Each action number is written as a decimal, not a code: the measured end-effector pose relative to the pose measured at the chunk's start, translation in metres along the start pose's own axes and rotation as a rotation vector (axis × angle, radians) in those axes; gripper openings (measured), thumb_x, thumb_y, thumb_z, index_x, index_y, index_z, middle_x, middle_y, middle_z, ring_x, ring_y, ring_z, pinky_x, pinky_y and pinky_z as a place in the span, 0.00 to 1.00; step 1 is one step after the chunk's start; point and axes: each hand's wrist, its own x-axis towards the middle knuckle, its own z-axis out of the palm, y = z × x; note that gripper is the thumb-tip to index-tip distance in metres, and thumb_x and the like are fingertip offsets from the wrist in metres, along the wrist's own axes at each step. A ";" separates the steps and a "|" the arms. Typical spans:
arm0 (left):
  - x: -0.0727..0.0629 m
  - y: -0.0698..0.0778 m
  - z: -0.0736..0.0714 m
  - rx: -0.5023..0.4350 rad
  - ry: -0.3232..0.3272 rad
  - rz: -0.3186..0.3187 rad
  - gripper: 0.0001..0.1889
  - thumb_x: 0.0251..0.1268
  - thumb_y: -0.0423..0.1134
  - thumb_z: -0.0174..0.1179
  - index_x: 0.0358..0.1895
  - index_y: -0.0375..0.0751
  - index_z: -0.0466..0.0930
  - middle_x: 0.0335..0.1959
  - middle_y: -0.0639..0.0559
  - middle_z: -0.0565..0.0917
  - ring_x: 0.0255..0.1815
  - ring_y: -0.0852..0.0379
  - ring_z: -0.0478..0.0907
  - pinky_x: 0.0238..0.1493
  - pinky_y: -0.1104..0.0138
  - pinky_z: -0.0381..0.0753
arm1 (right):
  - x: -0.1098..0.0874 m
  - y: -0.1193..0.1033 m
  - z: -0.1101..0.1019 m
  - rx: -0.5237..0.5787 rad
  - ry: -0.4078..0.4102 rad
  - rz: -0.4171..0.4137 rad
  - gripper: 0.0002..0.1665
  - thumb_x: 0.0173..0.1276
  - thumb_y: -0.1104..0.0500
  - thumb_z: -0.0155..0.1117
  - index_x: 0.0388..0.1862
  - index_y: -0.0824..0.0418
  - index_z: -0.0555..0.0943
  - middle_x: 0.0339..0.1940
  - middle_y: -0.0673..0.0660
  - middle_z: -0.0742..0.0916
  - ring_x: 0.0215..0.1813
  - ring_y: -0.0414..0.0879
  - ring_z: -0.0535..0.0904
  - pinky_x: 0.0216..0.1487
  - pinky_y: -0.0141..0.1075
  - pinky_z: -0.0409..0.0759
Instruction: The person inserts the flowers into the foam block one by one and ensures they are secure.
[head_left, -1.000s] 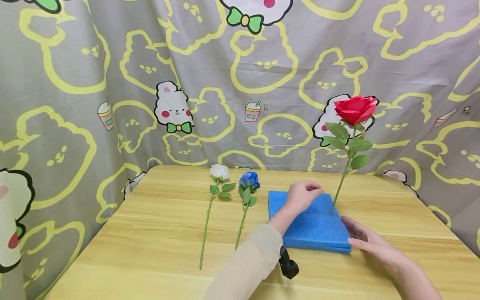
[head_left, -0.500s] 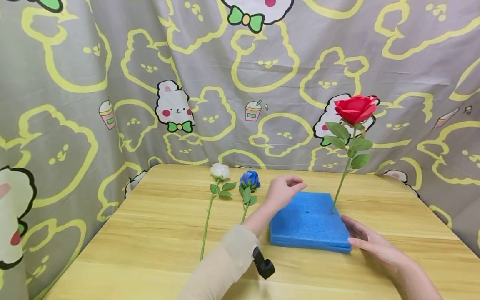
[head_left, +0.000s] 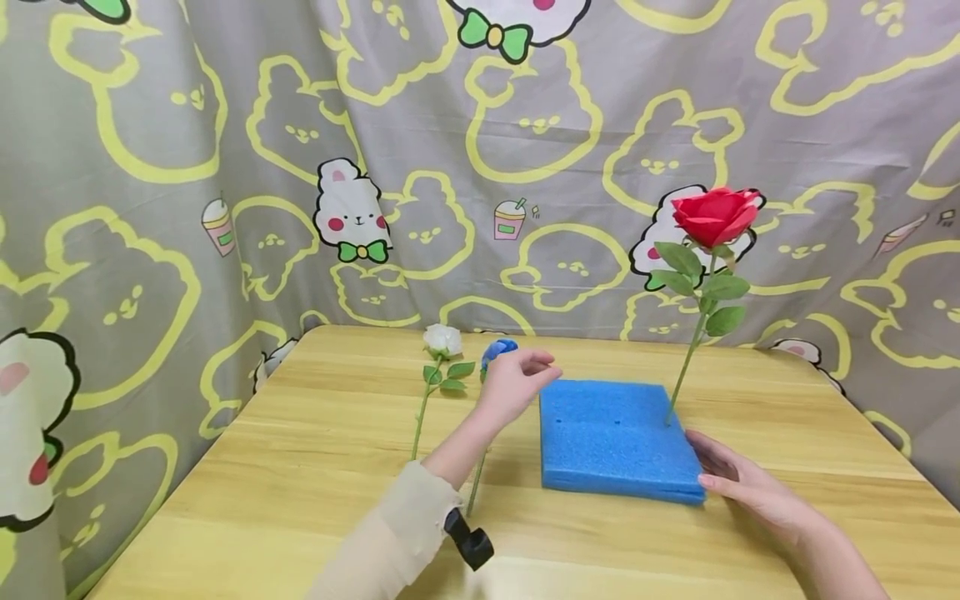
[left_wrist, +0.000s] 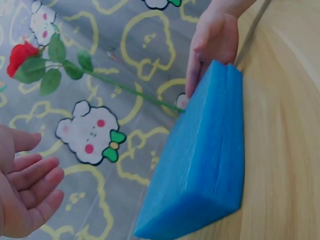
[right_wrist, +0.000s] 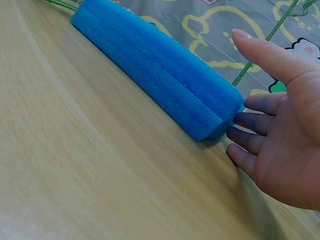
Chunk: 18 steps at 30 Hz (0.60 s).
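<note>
A red rose (head_left: 715, 218) stands upright, its stem stuck in the right side of a blue foam block (head_left: 618, 454). Two small holes show in the foam's top, left of that stem. My right hand (head_left: 753, 492) is at the block's right side, fingertips against its edge in the right wrist view, thumb raised. Over the blue rose (head_left: 497, 353) my left hand (head_left: 513, 385) hangs in the air with loosely bent fingers and nothing in them, hiding part of the flower. In the left wrist view that palm (left_wrist: 30, 200) faces the block.
A white rose (head_left: 442, 342) lies on the wooden table (head_left: 300, 467), left of the blue one. Behind the table hangs a grey patterned curtain (head_left: 420, 108). A black wrist camera mount (head_left: 468, 542) sticks out below the left sleeve (head_left: 397, 533).
My left hand has moved left from over the foam block to the blue rose, uncovering the holes in the block's top. The right hand has stayed at the block's side.
</note>
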 end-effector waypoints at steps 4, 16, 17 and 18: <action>-0.008 -0.006 -0.017 0.010 0.028 -0.011 0.12 0.60 0.42 0.62 0.43 0.40 0.83 0.37 0.51 0.85 0.40 0.57 0.80 0.37 0.67 0.80 | 0.000 0.001 0.000 0.001 0.002 -0.002 0.38 0.72 0.65 0.46 0.70 0.78 0.39 0.69 0.79 0.42 0.57 0.18 0.59 0.53 0.17 0.62; -0.027 -0.029 -0.072 -0.001 0.176 -0.074 0.13 0.57 0.37 0.64 0.44 0.35 0.82 0.37 0.45 0.85 0.41 0.51 0.81 0.42 0.60 0.80 | -0.001 0.001 0.000 -0.032 0.020 0.009 0.38 0.72 0.64 0.46 0.70 0.77 0.41 0.69 0.78 0.44 0.57 0.17 0.58 0.54 0.16 0.60; -0.028 -0.031 -0.076 -0.003 0.183 -0.083 0.13 0.57 0.37 0.65 0.44 0.35 0.82 0.37 0.45 0.85 0.41 0.50 0.81 0.43 0.59 0.80 | -0.001 0.001 0.000 -0.033 0.024 0.017 0.38 0.72 0.64 0.46 0.70 0.77 0.41 0.69 0.78 0.44 0.57 0.17 0.58 0.54 0.16 0.59; -0.030 -0.033 -0.080 -0.003 0.190 -0.095 0.14 0.57 0.37 0.65 0.44 0.35 0.82 0.38 0.45 0.85 0.42 0.50 0.81 0.44 0.59 0.79 | -0.001 0.001 0.000 -0.031 0.029 0.026 0.38 0.72 0.63 0.47 0.70 0.76 0.41 0.70 0.78 0.44 0.57 0.17 0.58 0.54 0.16 0.59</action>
